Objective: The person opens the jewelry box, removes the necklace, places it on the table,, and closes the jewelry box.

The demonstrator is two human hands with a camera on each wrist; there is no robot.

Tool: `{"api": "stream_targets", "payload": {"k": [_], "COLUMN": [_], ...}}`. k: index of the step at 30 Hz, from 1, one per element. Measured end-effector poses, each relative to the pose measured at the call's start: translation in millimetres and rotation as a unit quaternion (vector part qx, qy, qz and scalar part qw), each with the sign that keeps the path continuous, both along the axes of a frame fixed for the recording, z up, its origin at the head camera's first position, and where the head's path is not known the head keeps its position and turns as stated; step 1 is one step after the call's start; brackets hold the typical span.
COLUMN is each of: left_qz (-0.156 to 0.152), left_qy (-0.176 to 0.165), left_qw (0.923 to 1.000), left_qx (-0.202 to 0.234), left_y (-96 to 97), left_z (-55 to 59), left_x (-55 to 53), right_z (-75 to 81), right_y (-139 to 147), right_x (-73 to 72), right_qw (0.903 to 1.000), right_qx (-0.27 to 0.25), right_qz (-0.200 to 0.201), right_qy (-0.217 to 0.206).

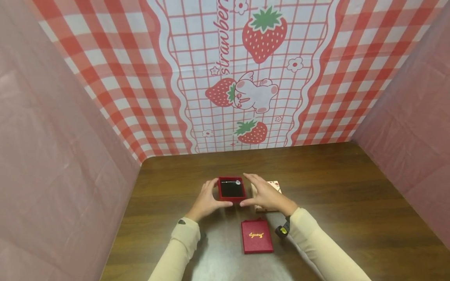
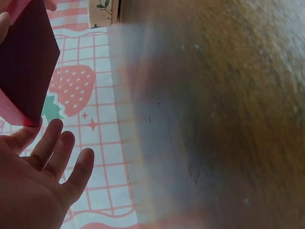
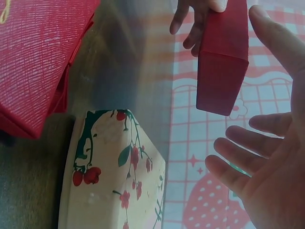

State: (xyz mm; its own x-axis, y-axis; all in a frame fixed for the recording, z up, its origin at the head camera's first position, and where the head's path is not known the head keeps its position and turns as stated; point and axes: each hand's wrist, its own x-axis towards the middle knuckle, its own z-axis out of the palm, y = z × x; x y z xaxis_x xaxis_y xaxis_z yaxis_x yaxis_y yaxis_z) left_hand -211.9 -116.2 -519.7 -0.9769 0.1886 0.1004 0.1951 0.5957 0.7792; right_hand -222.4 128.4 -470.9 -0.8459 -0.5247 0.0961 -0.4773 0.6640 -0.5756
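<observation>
My left hand (image 1: 204,203) grips a small red jewelry box (image 1: 232,198) by its left side, between thumb and fingers, and holds it above the table. The box is without a cover; its black insert (image 1: 231,190) faces up and carries a thin silvery chain with a round pendant (image 1: 238,182). At the box's right side, my right hand (image 1: 267,195) is spread with thumb and fingers apart, not touching it. Below the right hand stands a cream box (image 3: 119,176) printed with red flowers and cherries, partly hidden by that hand in the head view.
A red textured box-like piece (image 1: 257,236) with gold lettering lies nearer to me on the brown wooden table (image 1: 168,175). Behind the table hangs a strawberry-print cloth (image 1: 260,89). Pink cloth walls (image 1: 63,156) close in the left and right sides.
</observation>
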Motion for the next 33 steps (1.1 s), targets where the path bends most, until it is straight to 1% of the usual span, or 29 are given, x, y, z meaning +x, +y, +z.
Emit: {"api": "stream_targets", "payload": {"k": [11, 20, 28, 33], "left_qz": [-0.006, -0.007, -0.007, -0.012], "left_qy": [0.001, -0.004, -0.012, -0.008], "left_qw": [1.0000, 0.9999, 0.9999, 0.9999], "left_qx": [0.005, 0.009, 0.004, 0.003], "left_y": [0.7, 0.3, 0.0, 0.0], "left_z": [-0.7, 1.7, 0.1, 0.0], "left_x": [-0.5, 0.3, 1.1, 1.7], "right_z": [-0.8, -3.4, -4.7, -5.6], "right_y": [-8, -10, -10, -11], "right_x": [-4.0, -9.5, -12.8, -15.5], "right_qw": [0.9983, 0.9984, 0.9987, 0.9992], "right_qx": [-0.016, -0.014, 0.010, 0.013], "right_qz": [-0.004, 0.003, 0.007, 0.020], "right_qy": [-0.056, -0.055, -0.049, -0.033]}}
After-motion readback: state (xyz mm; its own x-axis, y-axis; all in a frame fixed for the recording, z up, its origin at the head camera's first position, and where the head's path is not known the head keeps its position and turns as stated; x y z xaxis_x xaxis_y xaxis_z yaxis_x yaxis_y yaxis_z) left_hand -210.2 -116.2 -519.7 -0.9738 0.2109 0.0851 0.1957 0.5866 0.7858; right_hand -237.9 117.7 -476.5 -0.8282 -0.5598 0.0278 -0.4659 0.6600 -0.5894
